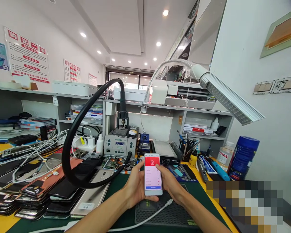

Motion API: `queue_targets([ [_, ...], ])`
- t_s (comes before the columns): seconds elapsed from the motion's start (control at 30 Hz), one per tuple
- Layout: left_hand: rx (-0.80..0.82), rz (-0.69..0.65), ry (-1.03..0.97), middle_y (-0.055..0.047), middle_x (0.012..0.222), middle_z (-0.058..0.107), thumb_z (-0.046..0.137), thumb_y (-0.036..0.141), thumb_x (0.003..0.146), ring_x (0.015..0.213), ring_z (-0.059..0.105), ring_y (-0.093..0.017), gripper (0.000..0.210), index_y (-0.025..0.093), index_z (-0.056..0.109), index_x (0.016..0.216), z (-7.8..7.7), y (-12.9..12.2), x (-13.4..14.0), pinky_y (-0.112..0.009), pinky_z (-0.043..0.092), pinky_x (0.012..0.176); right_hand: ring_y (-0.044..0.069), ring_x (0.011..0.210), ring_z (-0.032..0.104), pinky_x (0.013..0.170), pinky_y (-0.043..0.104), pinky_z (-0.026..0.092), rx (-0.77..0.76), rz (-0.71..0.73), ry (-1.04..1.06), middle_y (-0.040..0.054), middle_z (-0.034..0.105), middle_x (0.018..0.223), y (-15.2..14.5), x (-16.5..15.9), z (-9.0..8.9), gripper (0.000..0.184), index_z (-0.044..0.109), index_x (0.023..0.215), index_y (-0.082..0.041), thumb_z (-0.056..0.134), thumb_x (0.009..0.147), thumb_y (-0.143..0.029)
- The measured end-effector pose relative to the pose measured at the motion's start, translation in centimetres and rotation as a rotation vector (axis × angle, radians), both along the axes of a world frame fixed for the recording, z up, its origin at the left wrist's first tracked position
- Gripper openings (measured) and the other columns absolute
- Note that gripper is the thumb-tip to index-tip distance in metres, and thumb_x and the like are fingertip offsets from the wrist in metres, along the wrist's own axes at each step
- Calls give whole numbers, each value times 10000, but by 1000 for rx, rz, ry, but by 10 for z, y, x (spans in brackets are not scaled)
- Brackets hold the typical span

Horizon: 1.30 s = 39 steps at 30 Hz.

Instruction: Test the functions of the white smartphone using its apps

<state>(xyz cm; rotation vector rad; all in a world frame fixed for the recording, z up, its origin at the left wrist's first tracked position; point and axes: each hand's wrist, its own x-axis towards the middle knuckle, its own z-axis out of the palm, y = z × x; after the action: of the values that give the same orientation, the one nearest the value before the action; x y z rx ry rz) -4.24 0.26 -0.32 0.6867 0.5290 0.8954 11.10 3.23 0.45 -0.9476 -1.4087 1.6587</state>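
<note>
Toward six o'clock, clasping a white phone (153,174) with a lit red-and-white screen (151,178); gripping its left side with the left hand (136,179), its right side with the right hand (169,183), with the right thumb (159,168) over the screen's upper right; around the phone, seeing a white cable (147,220) at six o'clock, stacked phones (43,183) at nine, a grey machine (120,147) at ten, a blue can (244,155) at three.
</note>
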Motion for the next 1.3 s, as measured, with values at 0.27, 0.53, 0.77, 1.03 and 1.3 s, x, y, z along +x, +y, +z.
queue_targets([
  [0.27, -10, 10, 27, -134, 899, 658, 476, 734, 795, 790, 658, -279, 710, 123, 648, 1111, 1, -1, 0, -399, 573, 590, 289, 1028, 641, 830, 382, 472, -69, 27, 30, 102, 730, 1064, -15, -4, 22, 578, 627, 1221, -169, 455, 874, -598],
  [0.53, -22, 23, 12, -131, 885, 660, 465, 707, 814, 772, 652, -267, 686, 125, 651, 1126, 2, 1, 0, -401, 572, 585, 273, 918, 646, 724, 351, 476, 5, 32, -36, 84, 729, 1012, -2, 2, 7, 453, 606, 1178, -168, 579, 746, -300],
  [0.77, -33, 37, 11, -145, 934, 665, 456, 684, 825, 750, 647, -250, 675, 105, 661, 1106, 5, 2, -2, -396, 574, 581, 282, 1090, 594, 776, 329, 484, 140, 191, -96, 50, 695, 1119, -1, 12, 10, 722, 526, 1268, -227, 586, 574, -40],
  [1.03, 10, 63, 42, -130, 889, 655, 449, 720, 817, 786, 649, -278, 692, 134, 654, 1124, 6, -1, 1, -408, 579, 563, 281, 959, 632, 781, 386, 472, -70, 139, 51, 130, 700, 1111, -4, 8, 18, 562, 610, 1238, -179, 461, 879, -585],
  [1.3, 39, 94, 77, -136, 911, 644, 421, 705, 844, 814, 648, -278, 671, 133, 656, 1106, 13, -7, 7, -410, 587, 561, 288, 961, 633, 768, 385, 470, -117, 90, 60, 117, 714, 1083, -3, 4, 19, 656, 609, 1258, -209, 412, 863, -694],
])
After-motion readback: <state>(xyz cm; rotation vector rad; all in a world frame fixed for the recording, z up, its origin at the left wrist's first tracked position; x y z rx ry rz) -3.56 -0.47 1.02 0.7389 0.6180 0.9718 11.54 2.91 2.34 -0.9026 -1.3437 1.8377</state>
